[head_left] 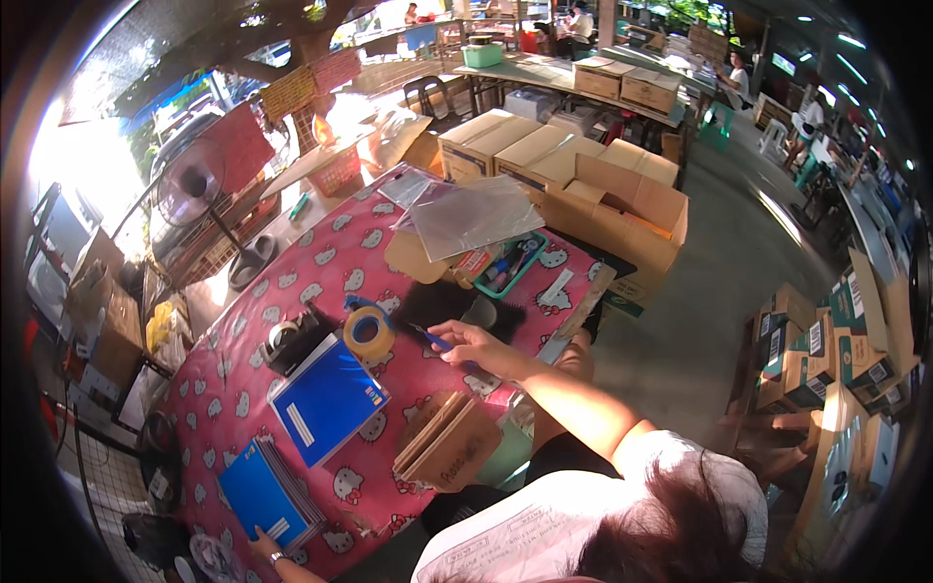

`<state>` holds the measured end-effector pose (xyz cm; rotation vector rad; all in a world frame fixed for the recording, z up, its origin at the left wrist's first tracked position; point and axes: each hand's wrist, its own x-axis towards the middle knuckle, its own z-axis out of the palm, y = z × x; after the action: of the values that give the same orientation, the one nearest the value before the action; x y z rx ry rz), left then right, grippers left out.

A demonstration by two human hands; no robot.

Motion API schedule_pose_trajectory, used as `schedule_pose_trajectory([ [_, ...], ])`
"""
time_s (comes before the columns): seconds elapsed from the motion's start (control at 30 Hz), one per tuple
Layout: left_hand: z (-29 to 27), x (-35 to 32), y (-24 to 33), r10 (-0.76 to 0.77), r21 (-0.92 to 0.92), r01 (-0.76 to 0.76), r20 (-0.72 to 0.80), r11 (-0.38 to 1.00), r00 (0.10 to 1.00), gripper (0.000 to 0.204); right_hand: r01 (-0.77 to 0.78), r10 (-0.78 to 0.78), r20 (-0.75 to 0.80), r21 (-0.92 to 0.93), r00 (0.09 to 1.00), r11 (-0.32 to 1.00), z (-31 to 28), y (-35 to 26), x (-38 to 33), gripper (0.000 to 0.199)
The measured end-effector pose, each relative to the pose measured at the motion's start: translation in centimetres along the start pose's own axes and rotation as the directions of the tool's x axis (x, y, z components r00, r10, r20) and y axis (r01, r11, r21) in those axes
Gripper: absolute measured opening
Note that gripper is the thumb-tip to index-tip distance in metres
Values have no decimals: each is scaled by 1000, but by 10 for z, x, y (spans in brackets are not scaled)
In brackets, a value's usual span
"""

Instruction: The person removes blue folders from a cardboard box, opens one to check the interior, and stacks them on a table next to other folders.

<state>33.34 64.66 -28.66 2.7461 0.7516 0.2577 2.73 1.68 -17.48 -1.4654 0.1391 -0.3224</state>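
My right hand (468,342) reaches over a round table with a pink cartoon-cat cloth (243,389) and is shut on a thin blue pen-like tool (432,338). Just to its left lies a roll of tan packing tape (367,332), and behind it a black furry patch (437,303). My left hand (262,546), with a wristwatch, rests at the near edge of a stack of blue notebooks (260,491). A single blue notebook (326,400) lies between the stack and the tape. Folded brown cardboard pieces (445,442) sit under my right forearm.
A black tape dispenser (292,340) stands left of the tape. A teal basket of pens (510,264) and clear plastic bags (471,214) lie at the table's far side. Open cardboard boxes (603,185) stand behind it, a fan (190,185) to the left, and stacked cartons (836,340) on the right.
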Motion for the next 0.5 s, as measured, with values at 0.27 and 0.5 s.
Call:
schedule_pose_trajectory([
  [0.27, 4, -31, 7, -93, -63, 87, -112, 994, 989, 60, -18, 32, -200, 72, 979, 997, 69, 58, -39, 64],
  [0.5, 13, -27, -13, -85, -91, 67, -205, 994, 975, 51, -51, 44, -149, -45, 988, 998, 85, 70, -17, 67],
])
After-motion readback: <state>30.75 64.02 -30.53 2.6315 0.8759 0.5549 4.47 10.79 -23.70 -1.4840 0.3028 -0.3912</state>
